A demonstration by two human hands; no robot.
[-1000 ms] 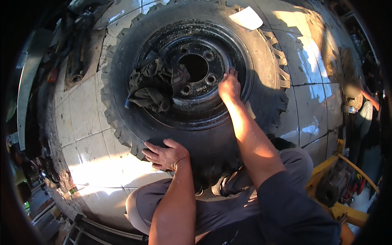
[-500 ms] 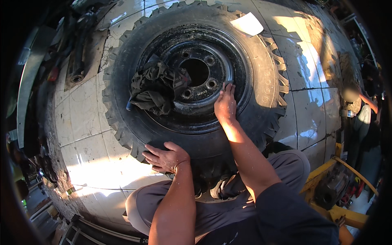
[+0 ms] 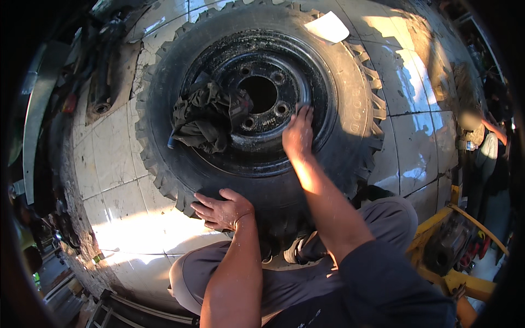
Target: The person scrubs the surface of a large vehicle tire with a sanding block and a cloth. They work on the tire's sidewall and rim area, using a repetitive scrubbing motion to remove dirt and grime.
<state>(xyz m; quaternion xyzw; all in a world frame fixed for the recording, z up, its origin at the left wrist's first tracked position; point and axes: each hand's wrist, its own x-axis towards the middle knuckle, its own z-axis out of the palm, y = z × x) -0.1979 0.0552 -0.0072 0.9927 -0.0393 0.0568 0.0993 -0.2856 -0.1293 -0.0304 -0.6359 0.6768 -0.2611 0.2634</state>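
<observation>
Wheel rim: I have the black wheel rim face up inside the tyre, its paint scuffed and spotted; bolt holes ring a large central hole.
Tyre: the chunky-treaded tyre lies flat on the floor in front of the crouched wearer, filling the upper middle of my view, with sunlight across its right sidewall.
Right hand: the right hand reaches over the near side of the tyre, fingertips down on the rim's raised inner ring, right of the bolt holes. I cannot tell whether something thin sits under those fingers.
Left hand: I see the left hand grasping nothing, fingers spread, laid on the near-left tread edge of the tyre.
Cloth: a crumpled dark cloth covers the rim's left part and laps onto the sidewall; a small blue-ended item pokes out at its lower left.
White sheet: a pale sheet rests on the tyre's far right shoulder.
Floor: light tiles, stained and cracked, with bright sun patches.
Left edge: I make out a long metal strip among dark parts.
Right edge: a yellow metal frame stands low, and farther up another person is partly in view.
</observation>
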